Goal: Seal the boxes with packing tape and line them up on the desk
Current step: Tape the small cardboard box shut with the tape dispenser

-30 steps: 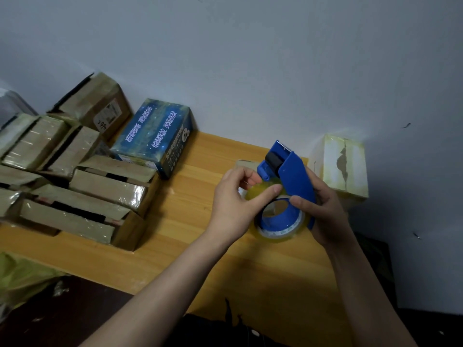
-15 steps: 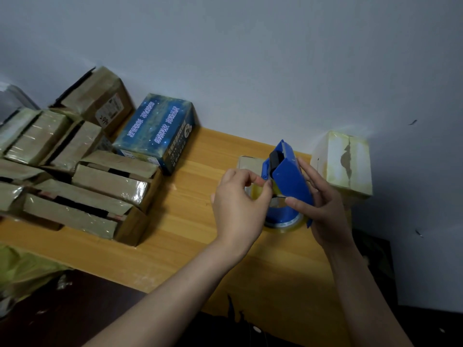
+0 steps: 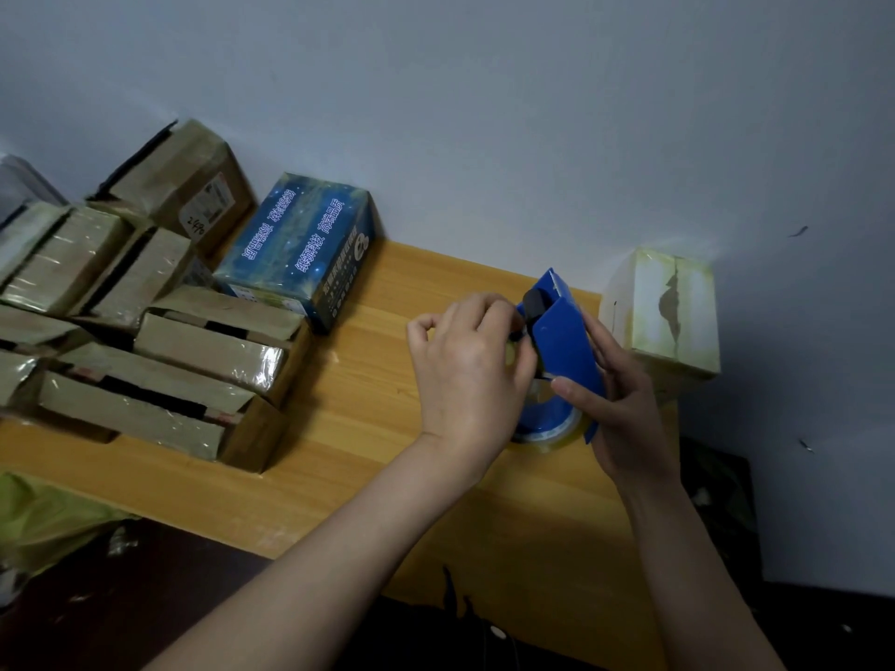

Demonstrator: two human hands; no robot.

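A blue tape dispenser [image 3: 562,341] with a roll of clear tape [image 3: 557,428] stands on the wooden desk [image 3: 368,428], right of centre. My right hand [image 3: 624,418] grips the dispenser's blue body from the right. My left hand [image 3: 470,365] pinches at the tape near the dispenser's black roller, its fingertips hidden behind the knuckles. Several brown cardboard boxes [image 3: 208,346] with taped, partly open flaps lie on the desk's left side. A blue printed box [image 3: 300,249] stands behind them by the wall. A small pale box [image 3: 663,312] with torn tape sits at the desk's right corner.
A grey wall [image 3: 484,113] runs along the back of the desk. A yellow-green plastic bag [image 3: 43,515] lies below the desk's front edge at the left. Dark floor and clutter show beyond the desk's right end.
The dispenser has tilted more upright and shifted slightly away from me. My left hand moved from the roll's side up to the roller end.
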